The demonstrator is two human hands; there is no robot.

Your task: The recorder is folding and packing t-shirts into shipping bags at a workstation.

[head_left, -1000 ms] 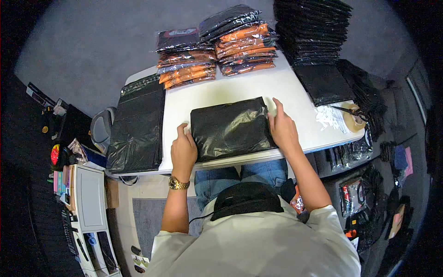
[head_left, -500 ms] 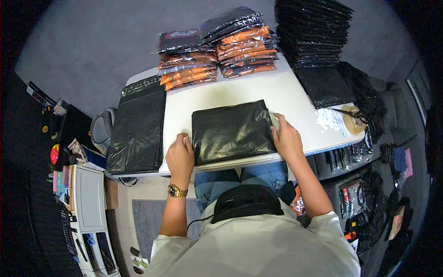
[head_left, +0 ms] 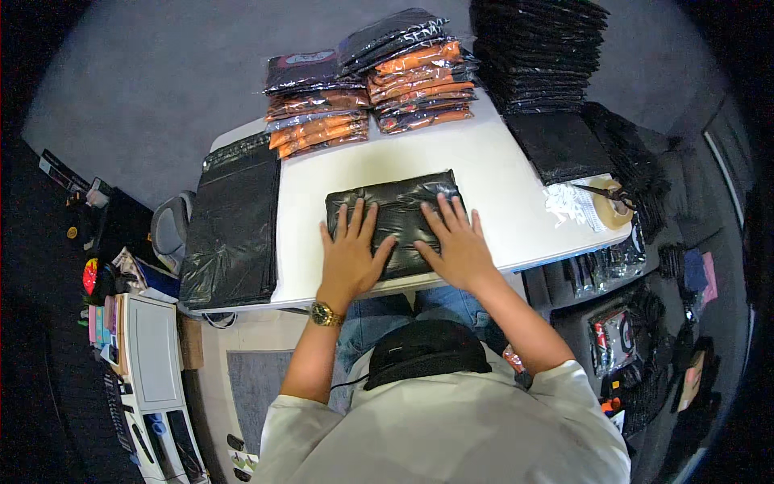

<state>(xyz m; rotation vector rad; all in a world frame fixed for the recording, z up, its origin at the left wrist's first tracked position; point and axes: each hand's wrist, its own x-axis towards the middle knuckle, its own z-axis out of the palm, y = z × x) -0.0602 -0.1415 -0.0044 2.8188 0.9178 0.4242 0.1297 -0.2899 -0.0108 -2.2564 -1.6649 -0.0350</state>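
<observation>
A folded black plastic mailing bag (head_left: 397, 196) lies flat near the front edge of the white table (head_left: 314, 176). My left hand (head_left: 353, 248) presses on its left half with fingers spread. Across its right half rests my right hand (head_left: 458, 242), palm down and fingers apart. Neither hand grips anything. Parts of the bag's surface and near edge are hidden beneath my palms. A gold watch (head_left: 323, 314) is on my left wrist.
On the table's left side lies a pile of flat black mailing bags (head_left: 234, 218). Clear-wrapped folded garments (head_left: 318, 121) are stacked at the back. A tall stack of black packages (head_left: 540, 56) rises at the back right. A tape roll (head_left: 614, 211) and scissors (head_left: 605, 192) lie at the right edge.
Both hands have left the bag's side edges and come inward on top of it. Their fingers have spread flat. The whole view has shifted slightly.
</observation>
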